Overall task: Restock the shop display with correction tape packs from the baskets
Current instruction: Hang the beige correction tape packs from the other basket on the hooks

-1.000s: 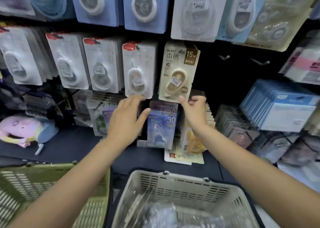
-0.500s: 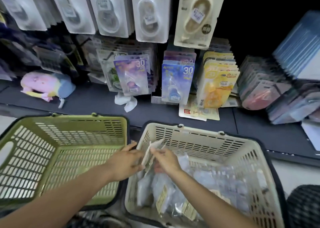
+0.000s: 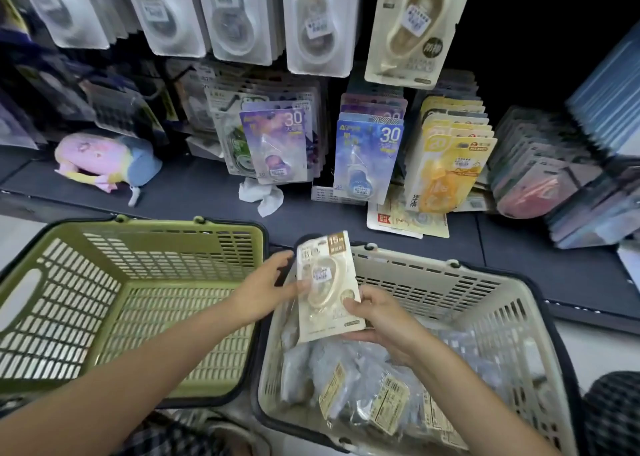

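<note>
A cream card-backed correction tape pack with a brown "15M" corner [image 3: 327, 287] is held upright over the near-left corner of the beige slotted plastic basket [image 3: 491, 317]. The right hand [image 3: 381, 318] pinches its lower right edge, thumb on the front; the left hand [image 3: 265, 291] holds its left edge with fingers closed on it. Below the grip lie clear-wrapped packs with tan labels [image 3: 360, 386]. Left of the grip sits an olive-green slotted basket [image 3: 69, 303]. Beyond it, a dark shelf [image 3: 194, 192] carries standing packs.
</note>
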Tool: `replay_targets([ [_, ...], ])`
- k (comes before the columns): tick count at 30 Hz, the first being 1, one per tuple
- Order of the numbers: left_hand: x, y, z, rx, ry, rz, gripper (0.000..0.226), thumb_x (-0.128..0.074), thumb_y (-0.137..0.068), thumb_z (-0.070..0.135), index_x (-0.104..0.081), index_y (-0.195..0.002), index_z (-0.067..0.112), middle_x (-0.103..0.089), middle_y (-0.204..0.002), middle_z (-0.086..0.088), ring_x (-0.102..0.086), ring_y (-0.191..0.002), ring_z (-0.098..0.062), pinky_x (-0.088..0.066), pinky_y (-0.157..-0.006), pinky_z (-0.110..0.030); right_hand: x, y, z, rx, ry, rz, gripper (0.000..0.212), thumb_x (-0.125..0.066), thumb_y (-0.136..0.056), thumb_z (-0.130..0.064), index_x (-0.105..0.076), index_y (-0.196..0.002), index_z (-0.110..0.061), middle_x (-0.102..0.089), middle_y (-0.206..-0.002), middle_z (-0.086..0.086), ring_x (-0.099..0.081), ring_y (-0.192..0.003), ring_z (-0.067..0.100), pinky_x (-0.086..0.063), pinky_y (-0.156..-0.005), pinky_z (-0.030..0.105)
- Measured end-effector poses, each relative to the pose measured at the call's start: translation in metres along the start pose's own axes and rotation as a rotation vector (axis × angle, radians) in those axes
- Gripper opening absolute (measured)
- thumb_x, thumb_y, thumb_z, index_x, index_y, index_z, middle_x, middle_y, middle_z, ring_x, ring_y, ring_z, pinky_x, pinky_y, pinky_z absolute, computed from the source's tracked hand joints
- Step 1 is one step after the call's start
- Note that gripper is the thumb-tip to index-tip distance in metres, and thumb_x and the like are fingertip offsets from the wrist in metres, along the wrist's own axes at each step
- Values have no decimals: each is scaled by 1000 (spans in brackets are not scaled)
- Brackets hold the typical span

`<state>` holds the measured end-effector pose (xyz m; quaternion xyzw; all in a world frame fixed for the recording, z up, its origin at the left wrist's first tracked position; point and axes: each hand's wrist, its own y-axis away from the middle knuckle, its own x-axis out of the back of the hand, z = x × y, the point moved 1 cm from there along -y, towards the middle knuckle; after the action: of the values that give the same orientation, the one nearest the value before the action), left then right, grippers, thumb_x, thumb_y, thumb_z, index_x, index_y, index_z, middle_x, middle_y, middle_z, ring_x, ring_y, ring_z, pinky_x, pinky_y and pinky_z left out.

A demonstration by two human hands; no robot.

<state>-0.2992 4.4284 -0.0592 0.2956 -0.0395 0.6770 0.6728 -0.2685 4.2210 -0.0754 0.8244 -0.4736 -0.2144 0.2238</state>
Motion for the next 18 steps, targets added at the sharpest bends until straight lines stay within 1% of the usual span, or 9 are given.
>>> replay_targets([
  [2, 0, 2, 2, 165, 424, -34, 84, -76, -75, 33, -34, -146, 17, -55, -135, 1, -56, -122, -24, -44, -105, -42, -7, 5, -1, 66, -77, -89, 13, -56, -94, -13, -59, -106, -7, -71, -102, 9, -70, -93, 21, -58, -75, 32],
  [4, 1, 5, 5, 203, 663, -138, 66, -75, -75, 24, -49, -134, 11, -69, -119, -9, -67, -106, -28, -55, -88, -42, -16, 5, -3, 86, -76, -180, 17, -58, -93, -15, -59, -108, -8, -71, -104, 8, -69, -97, 22, -57, -76, 32],
  [6, 7, 8, 8, 176, 698, -140, 49, -72, -79, 12, -57, -125, 7, -71, -114, -13, -69, -102, -31, -59, -79, -40, -19, -4, -5, 90, -5, -164, 20, -58, -93, -23, -61, -106, -8, -72, -101, 6, -70, -95, 21, -57, -75, 29],
  [9, 22, 7, 8, 182, 686, 2, 50, -73, -72, 8, -59, -120, 8, -73, -110, -11, -70, -99, -29, -57, -83, -45, -8, -28, 1, 66, 119, 116, 25, -54, -95, -31, -63, -90, -7, -66, -87, 7, -66, -82, 20, -56, -76, 28],
  [11, 34, 8, 2, 177, 672, 75, 44, -72, -73, 7, -61, -115, 11, -74, -106, -10, -72, -94, -27, -56, -78, -43, -2, -47, 12, 6, 277, 209, 27, -56, -94, -32, -61, -79, -10, -58, -76, 5, -59, -69, 17, -52, -70, 27],
  [13, 43, 10, -6, 189, 648, 129, 35, -69, -79, 3, -62, -112, 12, -73, -107, -10, -71, -94, -28, -55, -75, -41, -5, -65, 22, -91, 428, 212, 32, -59, -91, -39, -65, -82, -8, -61, -75, 6, -61, -67, 19, -52, -71, 30],
  [15, 49, 10, -15, 217, 652, 166, 37, -67, -82, 0, -60, -117, 9, -71, -110, -12, -69, -97, -30, -55, -75, -42, -11, -80, 27, -149, 520, 227, 46, -60, -86, -51, -67, -90, -6, -70, -88, 10, -69, -81, 24, -56, -83, 35],
  [16, 51, 10, -18, 228, 657, 176, 38, -67, -82, 0, -59, -119, 8, -71, -111, -12, -69, -97, -30, -55, -74, -42, -14, -86, 28, -168, 528, 233, 52, -60, -84, -57, -66, -97, -6, -71, -95, 12, -70, -85, 26, -56, -84, 37],
  [18, 52, 10, -21, 233, 649, 184, 40, -68, -82, 0, -59, -120, 7, -71, -111, -12, -69, -97, -29, -55, -75, -42, -20, -94, 30, -203, 523, 236, 53, -62, -81, -59, -65, -101, -10, -72, -94, 11, -72, -79, 24, -59, -77, 37],
])
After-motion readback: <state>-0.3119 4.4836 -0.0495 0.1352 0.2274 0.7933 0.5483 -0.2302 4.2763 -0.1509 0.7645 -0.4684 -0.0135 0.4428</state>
